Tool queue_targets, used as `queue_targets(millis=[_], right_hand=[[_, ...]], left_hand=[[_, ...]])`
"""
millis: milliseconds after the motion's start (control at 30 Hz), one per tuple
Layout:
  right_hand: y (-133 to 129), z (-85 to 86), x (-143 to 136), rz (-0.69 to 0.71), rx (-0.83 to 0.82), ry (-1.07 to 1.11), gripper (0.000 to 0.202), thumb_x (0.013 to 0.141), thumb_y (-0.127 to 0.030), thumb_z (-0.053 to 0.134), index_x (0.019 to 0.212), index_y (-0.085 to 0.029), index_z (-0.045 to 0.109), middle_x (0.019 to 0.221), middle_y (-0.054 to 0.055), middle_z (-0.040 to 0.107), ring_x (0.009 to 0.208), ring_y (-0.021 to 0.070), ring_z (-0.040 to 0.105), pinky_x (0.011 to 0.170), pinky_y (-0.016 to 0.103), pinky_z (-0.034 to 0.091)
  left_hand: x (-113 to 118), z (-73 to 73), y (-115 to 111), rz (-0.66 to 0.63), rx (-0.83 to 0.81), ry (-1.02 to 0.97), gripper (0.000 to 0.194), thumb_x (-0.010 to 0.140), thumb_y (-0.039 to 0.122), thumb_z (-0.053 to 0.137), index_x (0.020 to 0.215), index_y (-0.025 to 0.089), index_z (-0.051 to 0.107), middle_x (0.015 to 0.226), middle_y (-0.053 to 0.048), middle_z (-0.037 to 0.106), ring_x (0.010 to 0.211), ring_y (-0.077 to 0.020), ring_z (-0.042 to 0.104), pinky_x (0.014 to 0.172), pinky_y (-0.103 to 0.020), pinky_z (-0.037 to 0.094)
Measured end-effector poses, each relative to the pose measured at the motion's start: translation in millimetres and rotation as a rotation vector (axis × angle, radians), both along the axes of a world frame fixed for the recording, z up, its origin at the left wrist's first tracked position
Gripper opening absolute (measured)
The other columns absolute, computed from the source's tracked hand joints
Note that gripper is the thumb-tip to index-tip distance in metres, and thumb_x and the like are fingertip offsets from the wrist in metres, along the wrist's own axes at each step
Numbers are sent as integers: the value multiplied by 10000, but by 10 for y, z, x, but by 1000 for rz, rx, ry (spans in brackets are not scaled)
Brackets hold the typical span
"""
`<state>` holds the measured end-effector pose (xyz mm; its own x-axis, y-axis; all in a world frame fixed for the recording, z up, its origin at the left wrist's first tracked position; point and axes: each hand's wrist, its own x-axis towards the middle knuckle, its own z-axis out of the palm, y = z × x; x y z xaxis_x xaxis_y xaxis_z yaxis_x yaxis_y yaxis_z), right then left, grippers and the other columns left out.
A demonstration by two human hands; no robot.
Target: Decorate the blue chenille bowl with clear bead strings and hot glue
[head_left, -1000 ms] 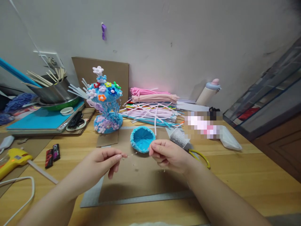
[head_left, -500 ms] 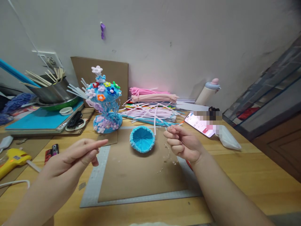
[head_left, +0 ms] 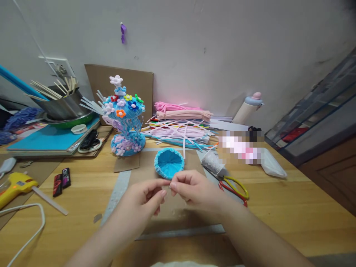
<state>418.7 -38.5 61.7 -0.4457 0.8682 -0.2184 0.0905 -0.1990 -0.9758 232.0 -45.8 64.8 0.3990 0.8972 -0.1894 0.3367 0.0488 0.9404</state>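
Observation:
A blue fuzzy-rimmed bowl (head_left: 169,164) lies tilted on a brown cardboard sheet (head_left: 183,218), its hollow side showing. Just in front of it my two hands meet. My left hand (head_left: 147,196) has its index finger stretched toward the right fingertips, the thumb a little apart from it; nothing can be made out between them. My right hand (head_left: 191,187) is pinched, thumb against index finger, on something too small to name. Behind and left stands a blue pipe-cleaner piece (head_left: 125,115) with colourful flowers and hanging strands.
Red-and-yellow scissors (head_left: 236,189) and a clear container (head_left: 213,163) lie on the right. Pipe-cleaner bundles (head_left: 183,128) sit at the back, with a bottle (head_left: 247,109) beyond. To the left are a yellow glue gun (head_left: 20,185) and a metal pot (head_left: 59,104).
Both hands have moved inward and now meet in front of the bowl. The clear beaded strand seen hanging below the right hand is no longer visible, and the scissors and clear container are uncovered.

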Motion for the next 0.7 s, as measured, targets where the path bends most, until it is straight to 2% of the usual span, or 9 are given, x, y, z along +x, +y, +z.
queue_targets(millis=[67, 133, 267, 400, 467, 533, 600, 667, 700], right_hand=[[-16, -6, 1, 32, 97, -145, 265, 834, -398, 584, 723, -159, 614, 515, -74, 368, 452, 63, 274, 419, 203, 192], [3, -16, 73, 86, 123, -187, 273, 830, -411, 588, 760, -155, 656, 555, -56, 423, 492, 73, 306, 452, 213, 218], [70, -65, 259, 98, 161, -164, 290, 827, -422, 594, 807, -149, 691, 679, -4, 566, 593, 102, 401, 530, 230, 277], [107, -162, 304, 50, 112, -120, 304, 806, -431, 616, 883, -145, 686, 657, -19, 542, 567, 92, 367, 523, 232, 250], [120, -211, 291, 15, 96, -116, 291, 785, -424, 641, 853, -143, 677, 646, -26, 534, 574, 95, 383, 530, 231, 263], [134, -244, 279, -19, 104, -116, 269, 774, -410, 656, 800, -143, 666, 664, -17, 559, 595, 104, 423, 551, 236, 297], [143, -256, 269, -79, 158, -134, 242, 789, -392, 644, 768, -151, 655, 691, 0, 590, 629, 124, 475, 582, 249, 341], [136, -253, 261, -178, 329, -206, 191, 823, -352, 612, 778, -172, 658, 751, 28, 620, 704, 160, 530, 637, 278, 386], [123, -247, 257, -219, 450, -265, 166, 845, -323, 588, 800, -184, 666, 779, 41, 624, 745, 177, 544, 667, 296, 397]], left_hand=[[-3, -30, 7, -17, 2, 70, 269, 820, 389, 527, 833, 170, 684, 598, 22, 527, 514, -111, 515, 513, -227, 408], [-59, -19, 15, 7, -15, 99, 283, 792, 410, 546, 743, 163, 674, 571, 22, 528, 494, -112, 516, 510, -229, 409], [-196, 42, 17, 119, -96, 107, 333, 703, 457, 599, 761, 142, 692, 548, 22, 527, 465, -115, 505, 492, -236, 415], [-258, 27, 12, 131, -119, 108, 353, 698, 478, 610, 771, 144, 697, 558, 17, 533, 471, -116, 511, 491, -232, 413], [-287, -7, 13, 144, -90, 123, 358, 705, 489, 605, 762, 147, 696, 569, 13, 533, 468, -119, 509, 487, -234, 410], [-333, -42, 12, 137, -33, 183, 361, 720, 496, 591, 776, 157, 703, 564, 8, 534, 469, -128, 508, 485, -241, 407], [-389, -65, 3, 159, 89, 297, 352, 742, 477, 584, 897, 184, 704, 585, -1, 569, 508, -152, 532, 514, -253, 416], [-427, -64, -15, 223, 271, 416, 354, 757, 436, 599, 1037, 229, 664, 694, -21, 645, 619, -184, 589, 583, -262, 434], [-428, -53, -24, 235, 358, 459, 328, 762, 416, 608, 1041, 249, 652, 754, -26, 668, 675, -193, 607, 615, -262, 437]])
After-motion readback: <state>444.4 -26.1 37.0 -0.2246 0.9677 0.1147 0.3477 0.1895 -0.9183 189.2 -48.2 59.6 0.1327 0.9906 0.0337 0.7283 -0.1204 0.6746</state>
